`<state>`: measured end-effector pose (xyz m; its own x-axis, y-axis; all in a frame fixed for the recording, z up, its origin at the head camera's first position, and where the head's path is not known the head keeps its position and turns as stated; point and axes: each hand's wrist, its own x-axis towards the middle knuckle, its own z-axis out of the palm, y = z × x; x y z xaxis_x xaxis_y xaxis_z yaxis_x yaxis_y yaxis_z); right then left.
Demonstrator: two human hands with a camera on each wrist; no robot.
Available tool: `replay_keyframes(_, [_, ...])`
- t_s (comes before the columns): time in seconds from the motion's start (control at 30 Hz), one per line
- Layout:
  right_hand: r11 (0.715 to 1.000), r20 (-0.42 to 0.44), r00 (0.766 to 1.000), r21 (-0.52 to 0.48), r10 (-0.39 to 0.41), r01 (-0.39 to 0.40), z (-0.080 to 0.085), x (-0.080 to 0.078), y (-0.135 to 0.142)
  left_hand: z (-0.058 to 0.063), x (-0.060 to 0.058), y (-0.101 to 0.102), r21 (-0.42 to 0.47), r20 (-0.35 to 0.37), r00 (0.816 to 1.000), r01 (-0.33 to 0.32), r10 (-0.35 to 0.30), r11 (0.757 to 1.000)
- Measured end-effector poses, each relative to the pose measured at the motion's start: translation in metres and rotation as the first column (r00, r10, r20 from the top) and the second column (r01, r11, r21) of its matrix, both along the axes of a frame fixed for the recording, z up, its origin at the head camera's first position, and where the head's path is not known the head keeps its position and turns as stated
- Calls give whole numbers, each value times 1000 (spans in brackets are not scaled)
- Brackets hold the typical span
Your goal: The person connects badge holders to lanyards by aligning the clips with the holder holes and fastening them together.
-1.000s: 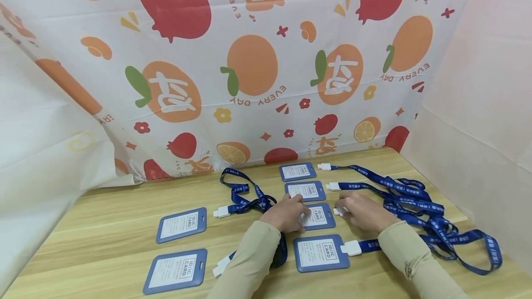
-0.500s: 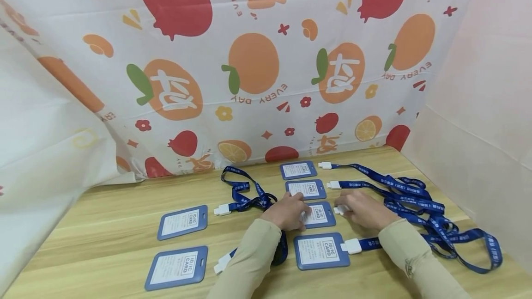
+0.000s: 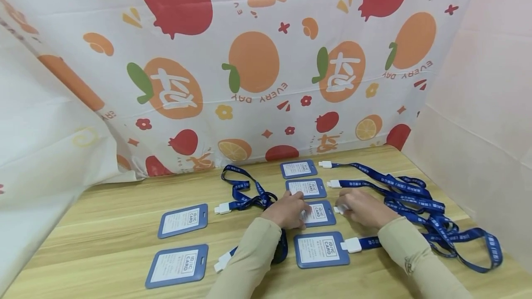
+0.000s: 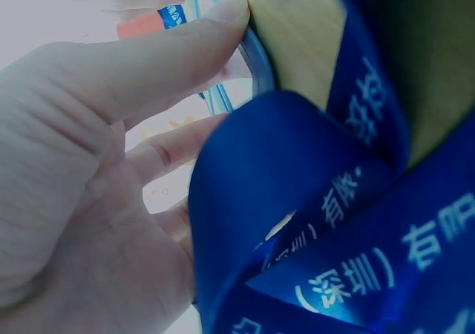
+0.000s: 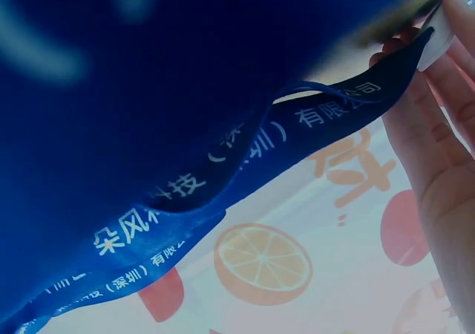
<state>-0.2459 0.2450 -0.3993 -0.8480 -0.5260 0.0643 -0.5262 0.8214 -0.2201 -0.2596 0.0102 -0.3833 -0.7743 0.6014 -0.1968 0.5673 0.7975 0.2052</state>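
Observation:
In the head view my left hand (image 3: pixel 287 211) holds the left end of a blue ID card holder (image 3: pixel 323 213), third from the back in its column. The left wrist view shows the thumb (image 4: pixel 215 33) against the holder's edge, with the other fingers beyond it. Just right of that holder, my right hand (image 3: pixel 360 207) pinches the white plastic clip (image 3: pixel 341 209) of a blue lanyard. A small gap separates clip and holder. From the right wrist view, the lanyard's printed strap (image 5: pixel 326 115) runs away from the pinched clip (image 5: pixel 439 41).
Nearer me, another card holder (image 3: pixel 319 250) has a lanyard clip (image 3: pixel 352 245) at its slotted end. Two holders (image 3: pixel 305 188) lie behind my hands, clips facing them. Tangled straps (image 3: pixel 432 216) spread rightward. At left lie further holders (image 3: pixel 176 265) and lanyards (image 3: pixel 245 197). A fruit-print cloth (image 3: pixel 253 63) hangs behind.
The head view has shifted slightly, so the table sits a little higher in it. Both hands keep nearly the same place and hold.

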Motion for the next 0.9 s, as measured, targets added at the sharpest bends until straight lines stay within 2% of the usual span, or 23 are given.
replay_keyframes(0.23, [999,-41,998,17,51,-51,1,-3,0,1,0,-1,-3,-2,1000,2,-2,1000])
replay_keyframes(0.53, [998,-39,998,33,55,-54,1,-1,0,-1,0,-1,-6,0,1000,9,-9,1000])
replay_keyframes(0.9, [997,-56,996,53,64,-61,2,-4,0,2,-3,2,-19,11,1000,15,-15,1000])
